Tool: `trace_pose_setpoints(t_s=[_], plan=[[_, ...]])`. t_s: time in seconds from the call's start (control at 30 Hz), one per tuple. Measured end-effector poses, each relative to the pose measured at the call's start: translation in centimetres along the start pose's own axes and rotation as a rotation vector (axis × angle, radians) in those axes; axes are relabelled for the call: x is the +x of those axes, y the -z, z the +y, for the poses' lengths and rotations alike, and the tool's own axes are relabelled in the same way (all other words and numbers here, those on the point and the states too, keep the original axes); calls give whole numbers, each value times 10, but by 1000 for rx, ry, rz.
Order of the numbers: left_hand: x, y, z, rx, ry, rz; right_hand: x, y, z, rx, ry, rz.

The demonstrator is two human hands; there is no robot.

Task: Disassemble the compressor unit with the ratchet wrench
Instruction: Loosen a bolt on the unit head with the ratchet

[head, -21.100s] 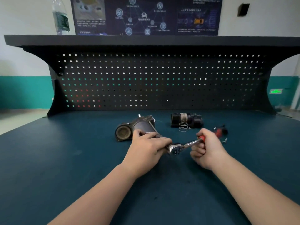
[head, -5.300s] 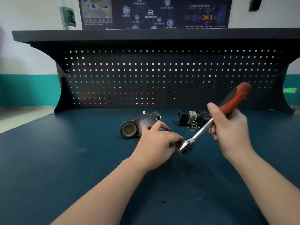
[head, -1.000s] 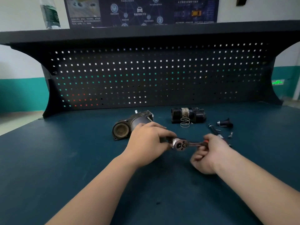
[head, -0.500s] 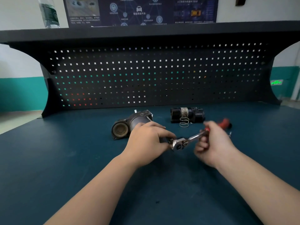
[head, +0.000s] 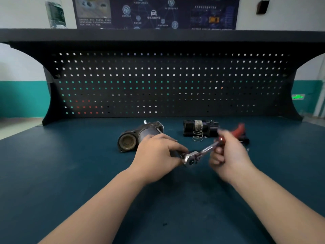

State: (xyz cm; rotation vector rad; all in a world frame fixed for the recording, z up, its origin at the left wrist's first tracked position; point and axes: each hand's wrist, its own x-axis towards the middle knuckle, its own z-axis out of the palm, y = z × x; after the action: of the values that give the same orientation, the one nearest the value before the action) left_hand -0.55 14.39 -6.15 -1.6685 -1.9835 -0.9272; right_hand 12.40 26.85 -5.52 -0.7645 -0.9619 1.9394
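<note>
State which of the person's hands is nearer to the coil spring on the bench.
Right. The right hand grips the ratchet wrench just in front and right of the coil spring; the left hand sits farther to its front-left.

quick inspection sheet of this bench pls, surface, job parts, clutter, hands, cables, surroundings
surface: dark teal bench top, bare in front.
job's things: compressor unit lies on its side; ratchet wrench, head at its near end.
clutter: black cylinder part with spring behind; small parts far right, blurred.
grippers: left hand grips the unit's near end; right hand grips the red handle, blurred.
cables: nothing seen.
surroundings: black pegboard, bottle on shelf, poster.
</note>
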Motion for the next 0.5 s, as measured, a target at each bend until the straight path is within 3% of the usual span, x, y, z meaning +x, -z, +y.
trace_pose_setpoints(t_s=[0.03, 0.1, 0.17, 0.27, 0.33, 0.4, 0.5], plan=[[0, 1, 0, 7, 1, -5, 1, 1, 5, 58, -128, 32], [0, 4, -2, 27, -18, -60, 2, 0, 11, 122, -155, 41], [-1, 7, -5, 43, -55, -128, -1, -2, 4, 85, 45, -42], [0, 7, -5, 28, -44, -129, -13, -7, -9, -119, 523, -267], [0, 5, -4, 18, -23, -88, -22, -11, -9, -228, 664, -312], [-1, 3, -4, 10, -15, -63, -19, -10, -8, -206, 565, -206], [-2, 2, -1, 8, -11, -15, -6, -2, -6, -50, 35, 14]])
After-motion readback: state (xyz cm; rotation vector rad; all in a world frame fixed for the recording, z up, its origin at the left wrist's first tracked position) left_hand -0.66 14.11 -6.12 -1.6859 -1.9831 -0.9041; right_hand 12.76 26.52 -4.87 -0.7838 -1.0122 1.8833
